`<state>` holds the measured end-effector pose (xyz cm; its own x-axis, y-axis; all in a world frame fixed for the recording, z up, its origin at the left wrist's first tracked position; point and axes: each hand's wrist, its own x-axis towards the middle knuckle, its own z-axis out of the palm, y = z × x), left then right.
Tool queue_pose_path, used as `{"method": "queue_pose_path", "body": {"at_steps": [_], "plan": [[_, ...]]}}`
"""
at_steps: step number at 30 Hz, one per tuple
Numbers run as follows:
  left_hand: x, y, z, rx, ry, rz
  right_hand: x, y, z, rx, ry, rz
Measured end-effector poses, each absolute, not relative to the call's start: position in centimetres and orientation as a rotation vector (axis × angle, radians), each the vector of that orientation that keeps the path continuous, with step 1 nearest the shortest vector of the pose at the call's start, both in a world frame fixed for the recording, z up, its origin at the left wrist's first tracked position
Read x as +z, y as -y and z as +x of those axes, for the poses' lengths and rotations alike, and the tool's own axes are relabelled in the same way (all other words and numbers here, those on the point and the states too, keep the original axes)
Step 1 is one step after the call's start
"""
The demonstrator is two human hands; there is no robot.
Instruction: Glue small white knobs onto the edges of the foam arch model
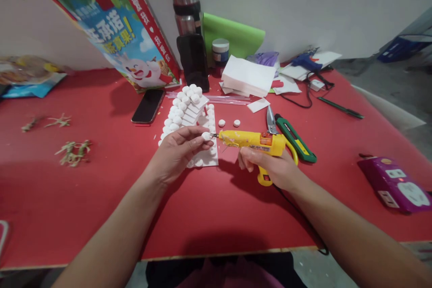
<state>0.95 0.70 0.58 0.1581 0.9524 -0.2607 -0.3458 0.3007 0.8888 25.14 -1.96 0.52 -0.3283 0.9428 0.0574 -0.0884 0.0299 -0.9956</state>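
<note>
Between the thumb and fingers of my left hand is a small round white piece. My right hand grips a yellow hot glue gun, its metal nozzle at the right side of that piece. Behind my left hand stands a white model covered in similar round pieces, with white steps, on a white base board. My left hand hides part of it. Two loose round pieces, one of them a white disc, lie just beyond the glue gun.
Right of the glue gun lie a green utility knife and scissors. A phone lies left of the model. Farther back stand a printed bag, a flask and stacked white sheets. A purple power socket sits at right.
</note>
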Motion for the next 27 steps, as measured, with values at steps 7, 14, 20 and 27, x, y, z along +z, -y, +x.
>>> {"method": "queue_pose_path", "body": {"at_steps": [7, 14, 20, 27], "plan": [[0.76, -0.58, 1.20, 1.074, -0.979, 0.764, 0.39, 2.04, 24.98, 1.486, 1.401, -0.962], [0.73, -0.52, 1.19, 1.090, -0.989, 0.743, 0.38, 2.05, 25.01, 1.481, 1.405, -0.962], [0.74, -0.60, 1.27, 1.089, -0.975, 0.730, 0.51, 2.05, 24.94, 1.493, 1.417, -0.955], [0.90, -0.62, 1.33, 1.091, -0.979, 0.720, 0.48, 2.01, 25.06, 1.496, 1.415, -0.948]]}}
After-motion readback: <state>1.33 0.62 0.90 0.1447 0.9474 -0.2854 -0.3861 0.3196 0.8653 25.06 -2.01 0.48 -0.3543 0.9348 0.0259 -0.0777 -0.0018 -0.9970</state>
